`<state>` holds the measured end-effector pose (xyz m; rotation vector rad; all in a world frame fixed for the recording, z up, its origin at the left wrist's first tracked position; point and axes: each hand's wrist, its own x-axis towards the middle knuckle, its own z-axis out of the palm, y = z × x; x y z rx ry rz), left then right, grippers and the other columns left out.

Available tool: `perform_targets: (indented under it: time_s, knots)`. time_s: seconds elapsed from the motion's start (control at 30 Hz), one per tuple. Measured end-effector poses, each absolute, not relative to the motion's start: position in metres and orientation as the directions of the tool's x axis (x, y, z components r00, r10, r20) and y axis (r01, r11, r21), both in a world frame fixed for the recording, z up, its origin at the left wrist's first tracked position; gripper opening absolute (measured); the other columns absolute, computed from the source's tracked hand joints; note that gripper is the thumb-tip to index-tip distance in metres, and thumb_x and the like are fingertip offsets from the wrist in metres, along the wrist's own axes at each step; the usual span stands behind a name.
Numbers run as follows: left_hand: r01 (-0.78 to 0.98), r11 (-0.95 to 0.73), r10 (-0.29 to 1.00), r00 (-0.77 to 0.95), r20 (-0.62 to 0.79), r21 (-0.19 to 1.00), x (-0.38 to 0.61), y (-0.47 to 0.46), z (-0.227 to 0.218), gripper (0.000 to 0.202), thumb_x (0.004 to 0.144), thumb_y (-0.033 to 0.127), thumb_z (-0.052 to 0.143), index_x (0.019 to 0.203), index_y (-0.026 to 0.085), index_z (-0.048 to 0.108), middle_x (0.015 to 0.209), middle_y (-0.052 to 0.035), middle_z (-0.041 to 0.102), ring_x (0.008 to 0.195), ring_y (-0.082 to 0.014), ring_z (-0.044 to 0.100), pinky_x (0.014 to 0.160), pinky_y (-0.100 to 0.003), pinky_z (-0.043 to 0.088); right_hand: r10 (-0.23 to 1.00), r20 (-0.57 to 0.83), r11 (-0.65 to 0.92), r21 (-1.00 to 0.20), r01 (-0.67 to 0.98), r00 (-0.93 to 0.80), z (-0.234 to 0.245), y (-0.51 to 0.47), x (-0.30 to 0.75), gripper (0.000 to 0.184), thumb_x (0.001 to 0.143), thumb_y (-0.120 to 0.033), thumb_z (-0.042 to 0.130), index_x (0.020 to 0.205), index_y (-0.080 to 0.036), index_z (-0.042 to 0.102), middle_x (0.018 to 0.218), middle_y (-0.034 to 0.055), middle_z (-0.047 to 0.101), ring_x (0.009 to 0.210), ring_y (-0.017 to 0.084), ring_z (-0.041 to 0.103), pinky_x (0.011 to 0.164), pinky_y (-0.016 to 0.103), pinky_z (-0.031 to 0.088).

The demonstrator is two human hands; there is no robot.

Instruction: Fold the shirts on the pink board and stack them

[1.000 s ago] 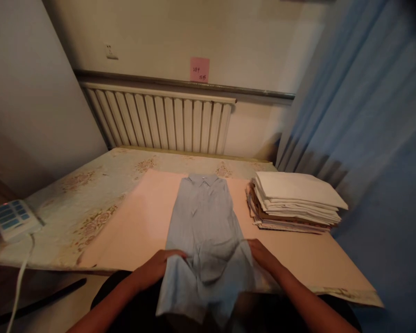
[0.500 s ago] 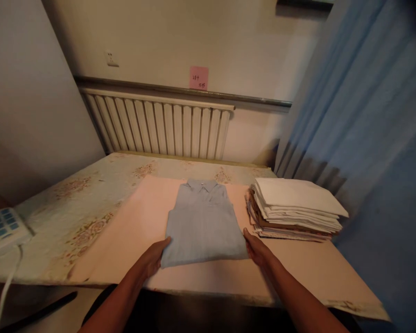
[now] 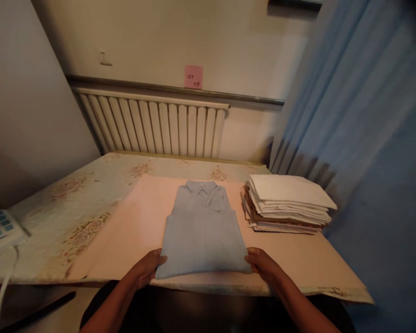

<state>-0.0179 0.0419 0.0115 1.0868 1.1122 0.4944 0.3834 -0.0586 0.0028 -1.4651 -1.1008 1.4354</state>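
Observation:
A light blue collared shirt (image 3: 203, 231), folded into a neat panel, lies on a pink sheet (image 3: 135, 217) with its collar pointing away from me. My left hand (image 3: 149, 266) pinches the lower left edge of the shirt, thumb on top. At the lower right edge, my right hand (image 3: 263, 263) grips the fabric in the same way, its fingers partly hidden beneath. The bottom hem lies close to the table's front edge.
To the right stands a stack of folded cloth (image 3: 291, 196), white over brown and patterned layers. A white device with blue keys (image 3: 2, 229) and a cable sits far left on the floral tablecloth (image 3: 72, 189). A blue curtain (image 3: 333, 115) hangs right; a radiator (image 3: 152, 122) is behind.
Both hands have come nearer to me along the shirt's sides, and its hem now lies closer to the table's front edge. The view has shifted slightly.

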Motion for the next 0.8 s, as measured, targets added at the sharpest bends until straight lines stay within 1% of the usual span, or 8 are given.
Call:
perform_targets:
  time_s: [0.1,0.2,0.3,0.33,0.4,0.57,0.67,0.8]
  knots:
    - [0.562,0.17,0.926,0.188,-0.326,0.809,-0.02,0.038,0.019,0.029,0.071,0.038,0.061,0.091,0.017,0.065,0.08,-0.0042,0.072,0.085,-0.0248,0.066,0.079,-0.038,0.051,0.935,-0.356,-0.356,-0.934,0.024,0.013,0.002,-0.068,0.383,0.026,0.059,-0.039,0.062,0.073,-0.018,0.057,0.058,-0.0031,0.056,0.051,0.01,0.047,0.052,0.023,0.034]
    - [0.717,0.093,0.982,0.047,-0.181,0.69,-0.014,0.039,0.025,0.034,0.079,0.033,0.052,0.105,0.013,0.061,0.097,-0.0115,0.07,0.1,-0.0288,0.062,0.089,-0.044,0.046,0.924,-0.374,-0.376,-0.927,0.012,0.077,0.001,-0.069,0.379,0.024,0.058,-0.037,0.061,0.072,-0.018,0.056,0.055,-0.0052,0.052,0.047,0.009,0.042,0.048,0.022,0.03]
    - [0.809,-0.109,0.993,0.067,0.094,0.578,0.012,0.034,0.028,0.044,0.086,0.03,0.042,0.124,0.009,0.052,0.123,-0.0185,0.059,0.122,-0.0296,0.05,0.103,-0.046,0.037,0.922,-0.368,-0.374,-0.927,0.031,0.121,-0.002,-0.067,0.375,0.024,0.06,-0.038,0.059,0.073,-0.018,0.055,0.053,-0.0068,0.049,0.045,0.008,0.038,0.047,0.022,0.027]
    - [0.839,-0.227,0.967,0.134,0.218,0.494,0.026,0.031,0.028,0.046,0.088,0.03,0.041,0.127,0.008,0.05,0.128,-0.019,0.056,0.126,-0.029,0.047,0.106,-0.045,0.036,0.922,-0.364,-0.373,-0.926,0.05,0.133,-0.004,-0.066,0.375,0.025,0.061,-0.04,0.058,0.073,-0.019,0.055,0.053,-0.0067,0.049,0.045,0.008,0.038,0.047,0.022,0.027]
    - [0.846,-0.378,0.909,0.262,0.323,0.376,0.059,0.025,0.027,0.045,0.089,0.027,0.04,0.13,0.011,0.049,0.135,-0.0161,0.054,0.13,-0.0266,0.044,0.108,-0.043,0.035,0.923,-0.351,-0.369,-0.924,0.103,0.159,-0.008,-0.065,0.374,0.026,0.063,-0.042,0.056,0.074,-0.019,0.056,0.054,-0.0059,0.05,0.046,0.009,0.039,0.047,0.022,0.028]
    - [0.828,-0.519,0.846,0.46,0.27,0.213,0.127,0.019,0.014,0.049,0.091,0.025,0.04,0.139,0.016,0.043,0.152,-0.0103,0.036,0.143,-0.027,0.024,0.113,-0.046,0.028,0.92,-0.319,-0.369,-0.901,0.227,0.228,-0.013,-0.064,0.374,0.026,0.066,-0.042,0.053,0.074,-0.018,0.057,0.053,-0.0047,0.051,0.047,0.01,0.041,0.047,0.023,0.031]
    - [0.852,-0.495,0.865,0.466,0.188,0.168,0.138,0.024,0.0,0.05,0.093,0.031,0.04,0.141,0.02,0.042,0.155,-0.0092,0.031,0.144,-0.0282,0.021,0.113,-0.051,0.025,0.926,-0.281,-0.347,-0.896,0.277,0.252,-0.013,-0.064,0.373,0.026,0.065,-0.041,0.053,0.075,-0.018,0.06,0.057,-0.0031,0.055,0.051,0.011,0.045,0.05,0.024,0.033]
    - [0.862,-0.492,0.863,0.464,0.2,0.123,0.135,0.026,-0.017,0.052,0.093,0.034,0.041,0.143,0.022,0.039,0.156,-0.0076,0.029,0.145,-0.0279,0.018,0.115,-0.053,0.02,0.932,-0.21,-0.308,-0.889,0.34,0.297,-0.015,-0.064,0.375,0.027,0.066,-0.039,0.053,0.077,-0.017,0.063,0.059,-0.0021,0.058,0.057,0.013,0.05,0.055,0.025,0.037]
